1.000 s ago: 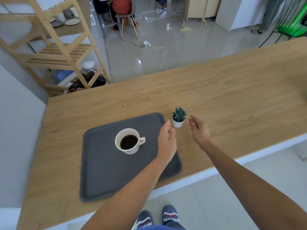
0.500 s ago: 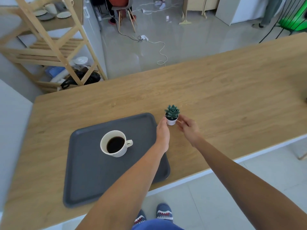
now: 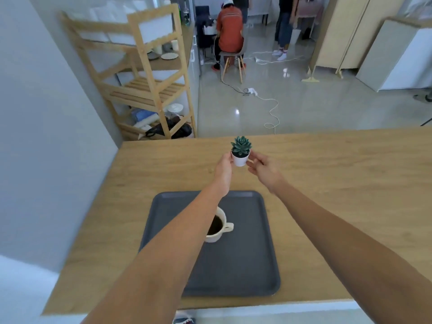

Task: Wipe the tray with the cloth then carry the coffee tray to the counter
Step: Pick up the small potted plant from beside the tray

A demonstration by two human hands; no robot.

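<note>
Holding one small white pot [image 3: 240, 159] between both hands, I have my left hand [image 3: 224, 172] pressed against its left side and my right hand [image 3: 263, 170] against its right side, fingers curled close around it. One green succulent [image 3: 241, 145] stands upright in the pot. I cannot tell whether the pot's base touches the wooden table [image 3: 327, 174] or sits just above it.

Both my arms reach straight forward, bare to the elbow. My left forearm passes over the tray [image 3: 247, 260] and hides the left part of the one coffee cup [image 3: 219, 228] on it; my right forearm runs to the right of the tray, over bare wood.

One dark grey tray lies flat on the table, nearer to me than the pot and well apart from it. One white cup of black coffee stands upright near the tray's middle, handle pointing right. I see no part of any cloth clearly enough to name.

Beyond the table, left of the pot, stands one wooden shelf rack [image 3: 149, 85] with dishes and bundles on its levels. Farther off, one person in an orange top [image 3: 230, 31] sits on a chair with their back turned, and one white cable [image 3: 271, 108] trails across the glossy floor.
</note>
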